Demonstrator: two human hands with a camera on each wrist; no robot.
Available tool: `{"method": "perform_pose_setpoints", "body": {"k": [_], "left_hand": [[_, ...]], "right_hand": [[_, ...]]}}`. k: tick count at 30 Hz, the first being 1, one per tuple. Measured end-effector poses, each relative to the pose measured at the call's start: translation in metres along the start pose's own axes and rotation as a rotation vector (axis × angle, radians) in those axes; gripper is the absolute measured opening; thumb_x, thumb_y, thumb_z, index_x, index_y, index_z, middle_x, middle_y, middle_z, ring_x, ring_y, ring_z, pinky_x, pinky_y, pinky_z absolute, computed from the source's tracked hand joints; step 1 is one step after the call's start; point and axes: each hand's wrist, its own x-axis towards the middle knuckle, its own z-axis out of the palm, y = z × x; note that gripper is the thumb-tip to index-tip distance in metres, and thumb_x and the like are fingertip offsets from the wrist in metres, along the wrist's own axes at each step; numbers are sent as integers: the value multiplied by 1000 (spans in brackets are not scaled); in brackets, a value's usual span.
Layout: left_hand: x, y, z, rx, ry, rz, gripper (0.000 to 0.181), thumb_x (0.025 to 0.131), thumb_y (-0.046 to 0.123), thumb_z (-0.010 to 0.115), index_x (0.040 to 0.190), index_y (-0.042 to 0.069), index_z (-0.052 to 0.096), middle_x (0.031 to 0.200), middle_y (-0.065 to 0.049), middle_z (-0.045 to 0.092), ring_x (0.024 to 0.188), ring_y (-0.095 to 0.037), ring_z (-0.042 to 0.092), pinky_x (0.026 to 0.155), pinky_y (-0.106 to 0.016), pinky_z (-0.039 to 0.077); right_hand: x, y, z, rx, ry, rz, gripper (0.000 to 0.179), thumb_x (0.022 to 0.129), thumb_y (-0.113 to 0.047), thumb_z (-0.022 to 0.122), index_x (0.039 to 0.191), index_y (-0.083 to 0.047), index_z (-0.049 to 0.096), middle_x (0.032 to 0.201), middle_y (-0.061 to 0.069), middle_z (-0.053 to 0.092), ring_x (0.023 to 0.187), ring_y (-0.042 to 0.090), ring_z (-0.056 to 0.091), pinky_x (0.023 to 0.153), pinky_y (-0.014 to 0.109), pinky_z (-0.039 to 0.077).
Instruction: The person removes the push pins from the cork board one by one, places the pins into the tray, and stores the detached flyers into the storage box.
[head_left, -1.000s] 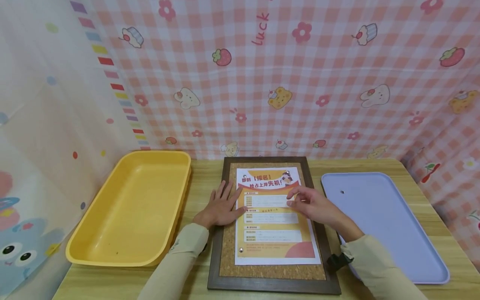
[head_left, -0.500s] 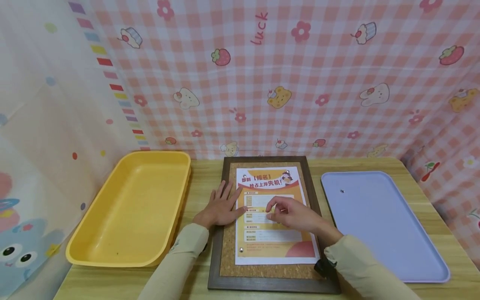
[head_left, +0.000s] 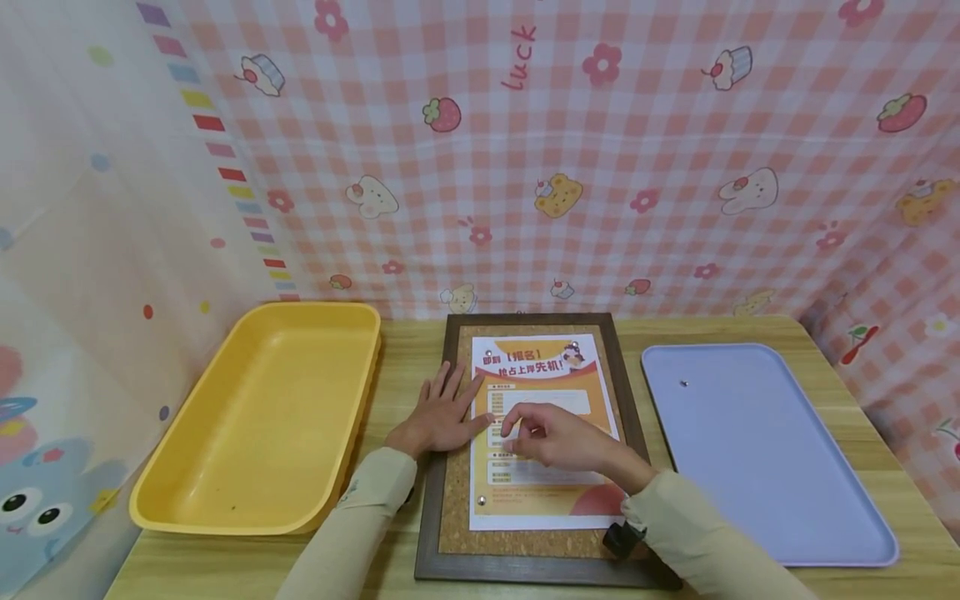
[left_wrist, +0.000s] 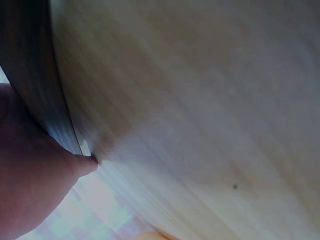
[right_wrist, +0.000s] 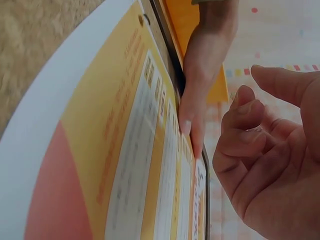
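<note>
A printed orange-and-white sheet point(head_left: 551, 492) lies on a cork board point(head_left: 540, 543) with a dark wooden frame point(head_left: 540, 567). Silver thumbtacks sit at its top left point(head_left: 488, 353), top right point(head_left: 574, 343) and lower left point(head_left: 482, 500). My left hand point(head_left: 438, 417) rests across the board's left edge, fingers spread, thumb and index on the sheet. Above the sheet's middle, my right hand point(head_left: 555, 435) has its fingers bent, thumb and index tips slightly apart. A tiny glint shows among the curled fingers point(right_wrist: 240, 142) in the right wrist view; I cannot tell whether it is a held thumbtack.
A deep yellow tray point(head_left: 367, 400) stands left of the board. To the right is a shallow lavender tray point(head_left: 772, 450) with one small silver thumbtack point(head_left: 683, 383) in it. Behind the wooden table point(head_left: 405, 350) hangs a pink checked curtain point(head_left: 480, 167).
My right hand has moved left and slightly toward me over the sheet, from its right side to left of its middle. My left hand stays where it was.
</note>
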Motion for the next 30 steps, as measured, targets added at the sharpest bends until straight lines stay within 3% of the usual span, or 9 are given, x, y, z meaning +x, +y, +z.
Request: {"method": "perform_pose_setpoints", "body": {"k": [8, 18, 25, 30], "left_hand": [[-3, 4, -4, 2, 1, -1, 76, 100, 62, 35, 161, 28, 6, 167, -7, -9, 152, -28, -16, 120, -58, -3], [-3, 3, -3, 5, 5, 13, 76, 100, 63, 34, 161, 28, 5, 167, -7, -9, 152, -28, -17, 119, -59, -2], [-3, 3, -3, -4, 16, 28, 76, 101, 61, 36, 161, 26, 8, 167, -8, -8, 152, -29, -15, 119, -60, -3], [-3, 3, -3, -5, 21, 32, 76, 101, 61, 36, 161, 25, 8, 167, -9, -7, 152, -30, -15, 119, -61, -2]], "right_hand": [[7, -4, 14, 38, -47, -56, 18, 97, -16, 64, 108, -3, 62, 66, -4, 50, 54, 7, 41, 52, 22, 35], [12, -4, 29, 56, -112, -33, 17, 98, -17, 64, 109, -4, 63, 68, -5, 54, 58, 6, 48, 60, 21, 43], [12, -6, 37, 45, -196, 14, 16, 96, -13, 65, 110, -4, 64, 70, 11, 63, 58, 8, 52, 59, 21, 42], [13, -5, 42, 8, -237, 12, 14, 95, -11, 66, 108, -5, 65, 63, 0, 57, 53, 3, 46, 56, 18, 38]]}}
